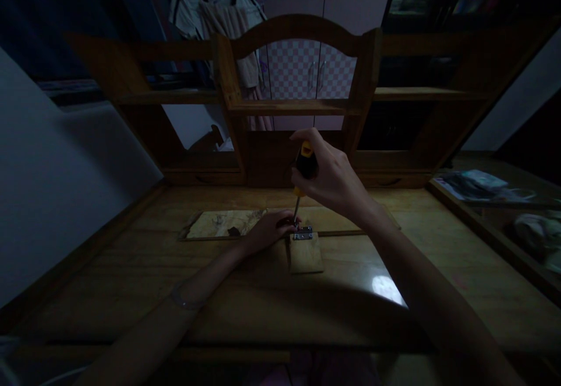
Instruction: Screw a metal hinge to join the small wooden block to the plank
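Note:
My right hand (331, 169) is wrapped round the black and yellow handle of a screwdriver (306, 165), its metal shaft pointing down and slightly left. The tip meets the upper left part of a small metal hinge (302, 233). Close around that tip, the fingers of my left hand (272, 228) are drawn together; what they pinch is too small to make out. The hinge lies across a long wooden board (337, 220) and a small square wooden piece (305, 256). Part of the hinge is covered by my left fingertips.
Under the work is a wooden desk (144, 283), with a wooden shelf unit (295, 107) along its back. A patterned strip (219, 223) lies on the long board's left part. At the right are a raised edge and a plastic-wrapped item (484, 180).

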`<state>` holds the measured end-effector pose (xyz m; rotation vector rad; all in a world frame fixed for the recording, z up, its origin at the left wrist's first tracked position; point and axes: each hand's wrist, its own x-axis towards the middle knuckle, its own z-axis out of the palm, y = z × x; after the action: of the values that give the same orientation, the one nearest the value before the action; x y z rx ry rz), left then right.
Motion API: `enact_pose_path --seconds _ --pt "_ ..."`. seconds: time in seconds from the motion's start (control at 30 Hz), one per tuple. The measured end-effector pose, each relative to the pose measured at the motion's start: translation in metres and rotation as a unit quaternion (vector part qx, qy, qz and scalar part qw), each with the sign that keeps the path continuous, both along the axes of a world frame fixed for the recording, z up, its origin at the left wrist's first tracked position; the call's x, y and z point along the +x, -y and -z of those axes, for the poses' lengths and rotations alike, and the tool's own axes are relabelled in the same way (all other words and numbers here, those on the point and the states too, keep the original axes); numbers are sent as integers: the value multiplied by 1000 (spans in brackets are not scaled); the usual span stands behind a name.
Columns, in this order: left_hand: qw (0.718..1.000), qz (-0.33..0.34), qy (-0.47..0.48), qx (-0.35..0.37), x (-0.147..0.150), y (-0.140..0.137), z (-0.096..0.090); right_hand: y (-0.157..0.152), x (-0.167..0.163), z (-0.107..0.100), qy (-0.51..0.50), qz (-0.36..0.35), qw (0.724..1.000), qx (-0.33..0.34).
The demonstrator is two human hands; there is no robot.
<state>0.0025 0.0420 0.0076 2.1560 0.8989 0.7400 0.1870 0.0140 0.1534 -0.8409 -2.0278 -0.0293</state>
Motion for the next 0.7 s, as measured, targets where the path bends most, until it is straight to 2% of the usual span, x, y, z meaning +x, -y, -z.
enact_pose_path --seconds 0.13,0.37,0.57,0.63,0.7 --pt "1000 -2 0 11 -1 -1 0 3 1 -3 4 11 1000 -6" --pt "999 -16 28 33 -3 -1 1 9 13 -19 -22 81 996 -3" --pt "984 -81 144 -71 -1 -15 9 14 36 -36 -69 123 989 34" --pt "979 -116 158 -60 -9 -27 6 15 44 -39 -77 136 987 41" --pt "977 -162 135 -7 -29 -43 1 16 51 -42 -86 145 984 52"
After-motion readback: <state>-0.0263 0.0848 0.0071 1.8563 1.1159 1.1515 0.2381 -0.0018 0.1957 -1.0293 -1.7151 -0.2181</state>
